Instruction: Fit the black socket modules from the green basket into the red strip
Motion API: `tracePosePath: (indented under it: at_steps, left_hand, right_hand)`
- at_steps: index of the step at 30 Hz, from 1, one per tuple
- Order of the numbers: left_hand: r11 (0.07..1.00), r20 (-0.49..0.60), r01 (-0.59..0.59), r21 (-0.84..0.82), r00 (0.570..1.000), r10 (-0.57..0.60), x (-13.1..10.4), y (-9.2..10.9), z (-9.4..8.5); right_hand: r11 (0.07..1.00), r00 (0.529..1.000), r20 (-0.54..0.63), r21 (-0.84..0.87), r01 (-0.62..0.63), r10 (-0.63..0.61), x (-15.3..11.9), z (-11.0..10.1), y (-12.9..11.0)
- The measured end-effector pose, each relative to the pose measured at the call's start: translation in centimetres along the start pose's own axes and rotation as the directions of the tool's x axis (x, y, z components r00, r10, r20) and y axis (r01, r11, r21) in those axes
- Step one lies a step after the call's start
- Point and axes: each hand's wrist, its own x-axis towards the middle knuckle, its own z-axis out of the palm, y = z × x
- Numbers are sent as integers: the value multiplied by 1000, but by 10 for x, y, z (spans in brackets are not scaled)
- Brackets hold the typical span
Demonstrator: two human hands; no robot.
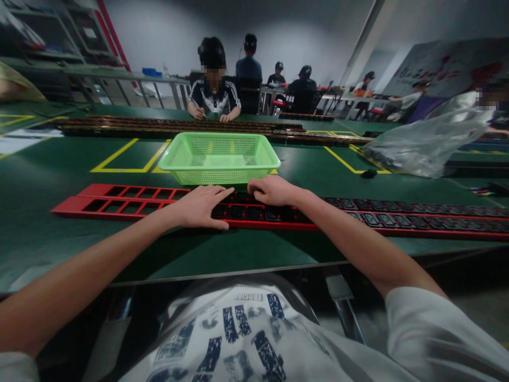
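Note:
Two long red rails with rows of square openings lie side by side across the table; the front rail (67, 208) and the back rail (94, 188) have see-through openings at their left ends. Black square socket-like parts (272, 213) fill the openings from the middle rightward. My left hand (199, 207) rests over the rails with its thumb and fingers apart. To its right, my right hand (274, 190) is bent down at the back rail, fingers curled together. Whatever is between those fingertips, if anything, is hidden.
A light green mesh basket (218, 172) stands just behind the rails. Farther back lie long dark strips (175, 126), with a co-worker (214, 95) seated behind them. A clear plastic bag (425, 146) lies at the right, near a small black piece (368, 174).

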Motion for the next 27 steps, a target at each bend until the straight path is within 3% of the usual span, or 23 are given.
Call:
tracePosePath:
  at_steps: [9, 27]
  left_hand:
    - [1000, 30, 16, -1, 999, -15, 0, 4, -3]
    - [999, -11, -31, 21, 999, 31, 0, -5, 3]
  right_hand:
    - [998, 999, -15, 45, 46, -46, -2, 1, 2]
    - [998, 999, -16, 51, 38, -37, -2, 0, -1]
